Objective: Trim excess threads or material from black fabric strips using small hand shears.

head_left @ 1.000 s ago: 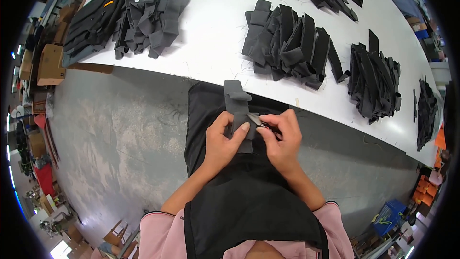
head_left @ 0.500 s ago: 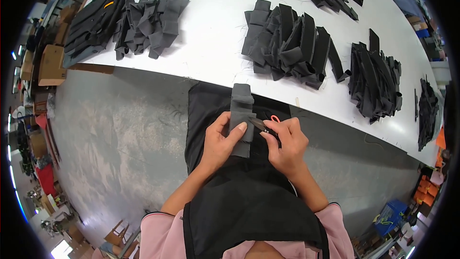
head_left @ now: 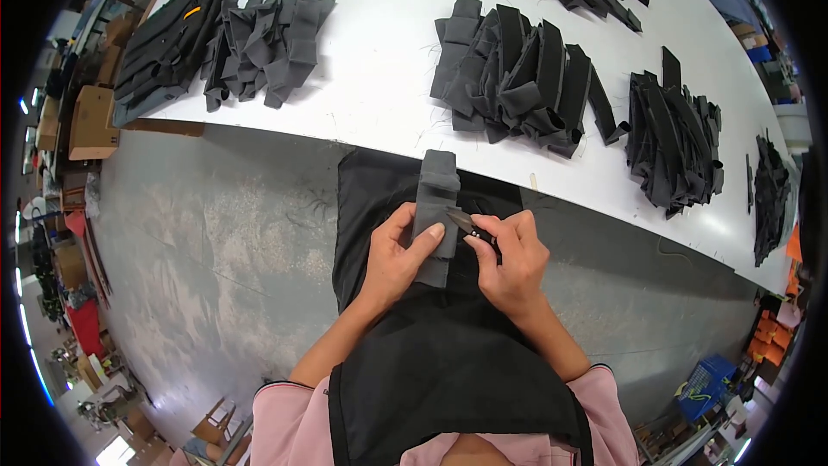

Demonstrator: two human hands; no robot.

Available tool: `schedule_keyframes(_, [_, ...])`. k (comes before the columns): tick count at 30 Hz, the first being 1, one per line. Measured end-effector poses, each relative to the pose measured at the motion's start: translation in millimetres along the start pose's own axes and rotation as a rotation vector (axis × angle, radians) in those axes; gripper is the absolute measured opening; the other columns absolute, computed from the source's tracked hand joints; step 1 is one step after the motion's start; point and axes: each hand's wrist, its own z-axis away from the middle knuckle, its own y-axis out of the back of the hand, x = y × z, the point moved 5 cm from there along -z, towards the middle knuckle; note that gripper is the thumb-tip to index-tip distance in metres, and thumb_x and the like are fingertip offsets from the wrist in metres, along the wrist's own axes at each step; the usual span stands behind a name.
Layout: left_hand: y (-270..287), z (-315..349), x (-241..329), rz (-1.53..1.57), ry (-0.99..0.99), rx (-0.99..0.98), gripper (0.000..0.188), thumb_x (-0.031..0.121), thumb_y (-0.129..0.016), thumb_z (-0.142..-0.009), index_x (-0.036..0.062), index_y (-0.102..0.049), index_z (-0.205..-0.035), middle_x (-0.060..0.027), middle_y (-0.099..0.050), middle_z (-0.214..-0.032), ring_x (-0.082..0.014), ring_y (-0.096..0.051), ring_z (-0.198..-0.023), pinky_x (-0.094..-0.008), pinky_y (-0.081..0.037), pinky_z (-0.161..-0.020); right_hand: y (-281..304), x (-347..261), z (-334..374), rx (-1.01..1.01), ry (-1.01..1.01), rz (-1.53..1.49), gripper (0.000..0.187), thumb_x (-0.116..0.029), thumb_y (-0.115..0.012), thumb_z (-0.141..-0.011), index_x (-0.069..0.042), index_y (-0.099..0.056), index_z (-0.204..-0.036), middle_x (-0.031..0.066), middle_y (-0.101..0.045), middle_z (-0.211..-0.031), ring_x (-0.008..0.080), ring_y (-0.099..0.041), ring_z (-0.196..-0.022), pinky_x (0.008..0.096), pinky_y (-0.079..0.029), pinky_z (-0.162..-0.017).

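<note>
My left hand (head_left: 395, 261) pinches a folded dark grey fabric strip (head_left: 438, 181), thumb on top and fingers behind it. The strip hangs lengthwise over my lap, its far end close to the table edge. In my right hand (head_left: 516, 266) is a pair of thread snips (head_left: 462, 222), its dark pointed blades at the strip's right edge near my left thumb. My fingers hide most of the snips' handle. Beneath both hands lies a black apron (head_left: 371, 199).
Across the white table (head_left: 379, 61) lie piles of dark strips, one pile (head_left: 509, 74) straight ahead and another (head_left: 673, 143) to its right. Folded black fabric pieces (head_left: 168, 39) sit at the left. A cardboard box (head_left: 93, 121) and a blue crate (head_left: 705, 384) stand farther out.
My right hand has shifted slightly left with the snips, and the red loop of their handle no longer shows. My left hand keeps its hold on the strip.
</note>
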Motion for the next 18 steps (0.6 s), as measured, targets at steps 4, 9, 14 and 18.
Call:
schedule_keyframes(4, [-0.9, 0.7, 1.3, -0.001, 0.009, -0.009, 0.016, 0.011, -0.06, -0.088, -0.0002, -0.058, -0.1, 0.0001, -0.06, -0.089, -0.0043, -0.052, -0.08, -0.0202, -0.043, -0.072, 1.0, -0.9, 0.4, -0.015, 0.009, 0.026, 0.026, -0.002, -0.073, -0.067, -0.003, -0.063, -0.091, 0.0075, -0.048, -0.073, 0.0203, -0.052, -0.056, 0.0304, -0.042, -0.047])
schedule_keyframes(9, [-0.1, -1.2, 3.0, -0.021, 0.001, -0.002, 0.016, 0.011, -0.06, -0.088, -0.0003, -0.058, -0.099, 0.0003, -0.06, -0.088, -0.0041, -0.052, -0.079, -0.0201, -0.043, -0.071, 9.9, 0.4, 1.1, 0.073, -0.026, -0.074, 0.026, -0.001, -0.072, -0.069, -0.004, -0.064, -0.092, 0.0072, -0.048, -0.073, 0.0204, -0.051, -0.056, 0.0289, -0.041, -0.047])
schedule_keyframes(14, [-1.9, -1.8, 6.1, -0.024, -0.009, 0.001, 0.016, 0.012, -0.06, -0.088, -0.0001, -0.058, -0.098, 0.0006, -0.059, -0.087, -0.0039, -0.051, -0.078, -0.0199, -0.043, -0.07, -0.5, 5.7, 2.9, -0.009, -0.145, -0.138, 0.027, 0.0, -0.072, -0.07, -0.004, -0.063, -0.094, 0.0072, -0.048, -0.076, 0.0195, -0.051, -0.059, 0.0275, -0.043, -0.051])
schedule_keyframes(18, [3.4, -5.0, -0.9, -0.044, 0.022, 0.013, 0.015, 0.014, -0.061, -0.088, 0.0, -0.06, -0.094, 0.0015, -0.059, -0.082, -0.0036, -0.05, -0.074, -0.0198, -0.042, -0.067, -1.7, 13.2, -6.6, -0.059, -0.364, -0.393, 0.031, 0.002, -0.07, -0.069, -0.003, -0.062, -0.099, 0.0049, -0.047, -0.083, 0.0138, -0.05, -0.07, 0.0257, -0.044, -0.062])
